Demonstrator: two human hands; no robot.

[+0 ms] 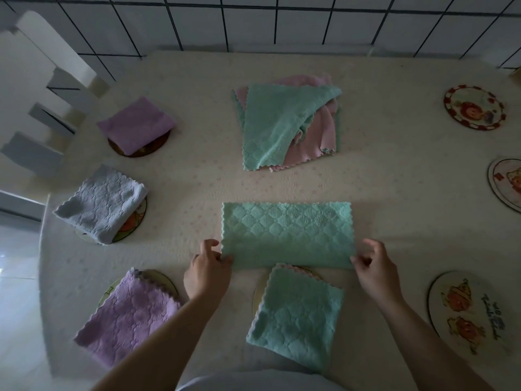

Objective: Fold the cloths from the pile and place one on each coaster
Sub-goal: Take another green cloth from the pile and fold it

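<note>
A green cloth (287,232) lies folded into a wide rectangle at the table's middle front. My left hand (207,273) pinches its near left corner and my right hand (376,268) pinches its near right corner. The pile (284,122) of green and pink cloths sits further back. Folded cloths cover coasters: a purple one (136,124) at the far left, a blue one (100,203) at mid left, another purple one (127,314) at the near left, and a green one (296,314) right in front of me. Three bare coasters lie along the right: far (475,107), middle (507,183), near (465,306).
The table carries a pale quilted covering (394,170). A white chair (42,88) stands at the far left corner. Beyond the table is white tiled floor (253,24) with dark grout.
</note>
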